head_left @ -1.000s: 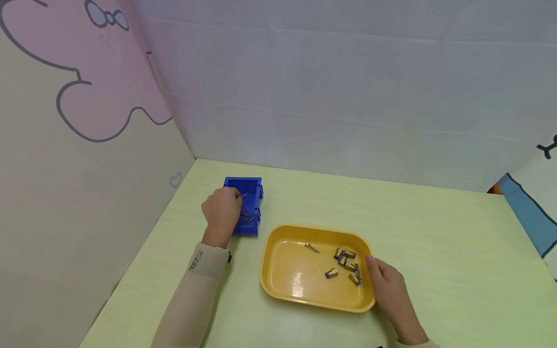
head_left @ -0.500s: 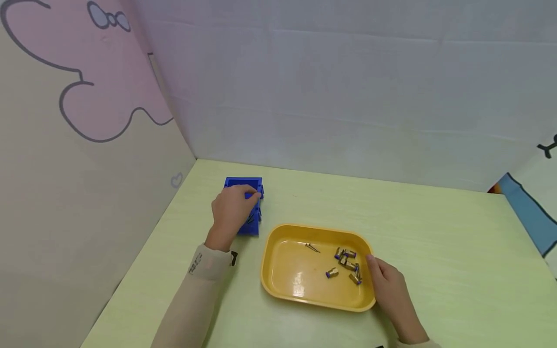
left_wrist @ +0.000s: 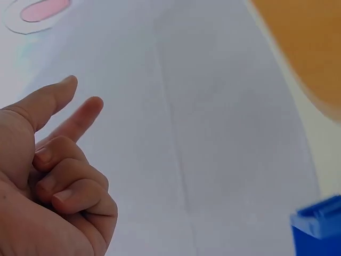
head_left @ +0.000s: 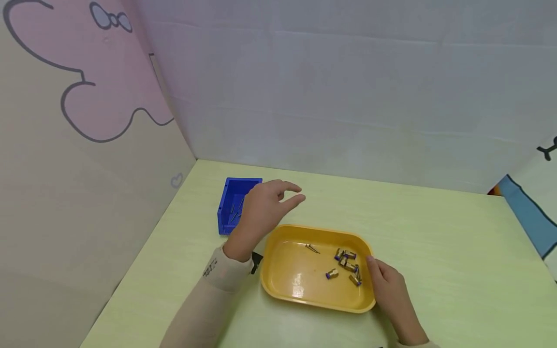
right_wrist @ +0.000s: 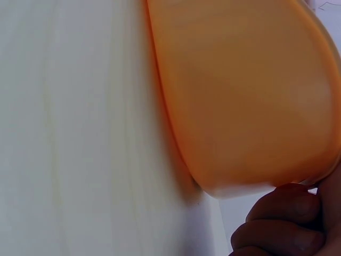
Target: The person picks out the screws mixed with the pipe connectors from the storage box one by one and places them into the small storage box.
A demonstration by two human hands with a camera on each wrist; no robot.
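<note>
My left hand hangs in the air between the blue bin and the yellow tray. Its thumb and index finger are spread apart with nothing between them, and the left wrist view shows the other fingers folded loosely. Several screws lie in the bin, which the hand partly hides. On the right, my right hand grips the tray's right rim, thumb on top and fingers bent below. Inside the tray are several brass fittings with blue ends and a few thin screws.
Both containers stand on a pale green table. A whitish wall sheet rises along the back edge. To the left stands a panel with a pink cartoon print.
My left hand has come up out of the blue bin and moved right toward the tray, its thumb and index finger spreading. The right hand and the tray have stayed in place.
</note>
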